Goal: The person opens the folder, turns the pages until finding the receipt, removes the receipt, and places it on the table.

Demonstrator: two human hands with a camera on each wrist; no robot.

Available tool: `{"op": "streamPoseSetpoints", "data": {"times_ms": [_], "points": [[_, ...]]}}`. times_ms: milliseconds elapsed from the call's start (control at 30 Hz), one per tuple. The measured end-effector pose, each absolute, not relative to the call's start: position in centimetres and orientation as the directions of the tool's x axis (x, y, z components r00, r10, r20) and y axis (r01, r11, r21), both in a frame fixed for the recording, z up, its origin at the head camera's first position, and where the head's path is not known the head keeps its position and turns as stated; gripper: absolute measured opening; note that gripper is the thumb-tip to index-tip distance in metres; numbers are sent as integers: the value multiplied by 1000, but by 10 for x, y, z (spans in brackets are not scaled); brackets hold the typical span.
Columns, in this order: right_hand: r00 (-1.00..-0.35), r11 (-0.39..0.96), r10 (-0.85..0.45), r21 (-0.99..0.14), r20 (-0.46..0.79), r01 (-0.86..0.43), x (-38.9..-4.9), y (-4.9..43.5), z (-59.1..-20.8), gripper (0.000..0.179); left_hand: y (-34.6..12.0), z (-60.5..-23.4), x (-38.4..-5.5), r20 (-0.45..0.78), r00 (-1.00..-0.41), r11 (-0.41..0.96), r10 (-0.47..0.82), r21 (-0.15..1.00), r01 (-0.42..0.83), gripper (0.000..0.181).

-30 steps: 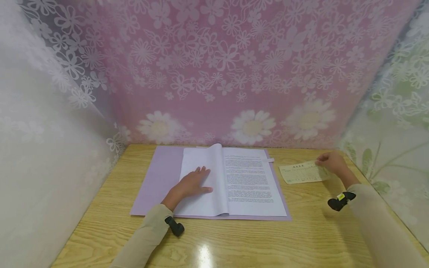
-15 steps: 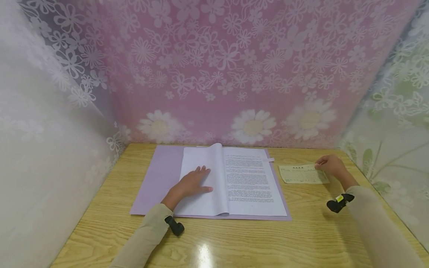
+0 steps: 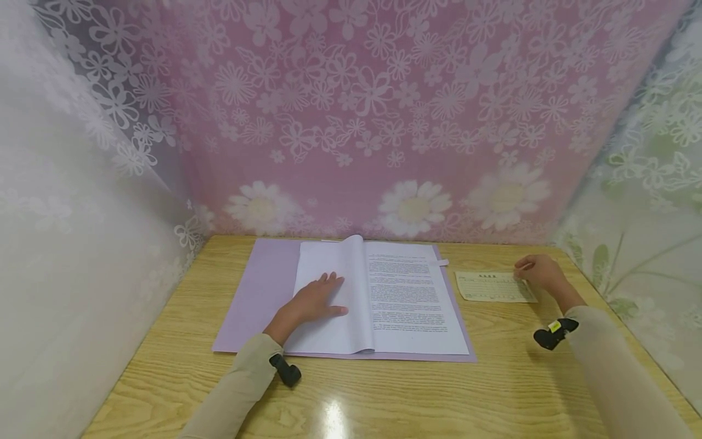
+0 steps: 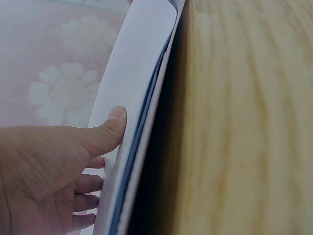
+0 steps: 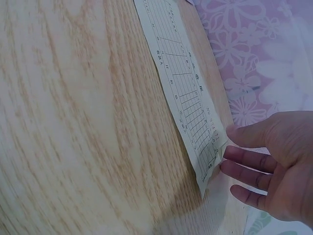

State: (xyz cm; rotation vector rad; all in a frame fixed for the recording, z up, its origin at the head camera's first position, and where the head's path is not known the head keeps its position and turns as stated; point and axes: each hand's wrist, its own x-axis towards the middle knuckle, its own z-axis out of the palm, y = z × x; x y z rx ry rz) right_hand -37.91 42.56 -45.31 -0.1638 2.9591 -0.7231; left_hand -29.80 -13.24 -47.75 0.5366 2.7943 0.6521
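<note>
A lilac folder (image 3: 236,305) lies spread on the table, holding white printed pages (image 3: 408,299). My left hand (image 3: 315,299) rests with spread fingers on the turned-over white pages (image 3: 323,338). In the left wrist view, the thumb of that left hand (image 4: 54,171) lies along the pages near their edge. To the right of the folder is a pale yellow receipt slip (image 3: 488,286) printed with a ruled grid. My right hand (image 3: 545,277) pinches its far right corner. The right wrist view shows thumb and fingertips of the right hand (image 5: 274,166) at the corner of the slip (image 5: 181,93), which bends up slightly.
The wooden table (image 3: 417,396) reaches toward me in front of the folder. A floral pink curtain (image 3: 351,134) hangs along the back edge, with pale curtains at both sides. A small pale tab (image 3: 440,263) sticks out from the folder's right edge.
My right hand has come slightly toward me and down, and the receipt slip has gone from tilted to lying nearly straight and flatter on the table. My left hand has stayed put.
</note>
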Motion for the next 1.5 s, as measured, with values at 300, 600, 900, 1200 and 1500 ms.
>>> {"op": "streamPoseSetpoints", "data": {"times_ms": [300, 600, 900, 1200, 1500], "points": [[-990, 884, -127, -459, -60, -86, -379, 425, -452, 40, -131, -478, -300, -138, -908, 839, 395, 458, 295, 82], [-991, 890, -121, -449, -64, -80, -380, 426, -454, 42, -131, -479, -300, -147, -906, 843, 398, 448, 298, 83], [-990, 878, -131, -468, -42, -97, -379, 421, -452, 42, -132, -482, -304, -138, -908, 841, 396, 450, 299, 82], [-973, 854, -204, -466, 107, -230, -381, 391, -440, 42, -142, -486, -315, -123, -889, 812, 441, 476, 337, 83], [-942, 753, -216, -569, 259, -329, -383, 324, -411, 47, -154, -467, -324, -61, -879, 725, 472, 594, 348, 70]]}}
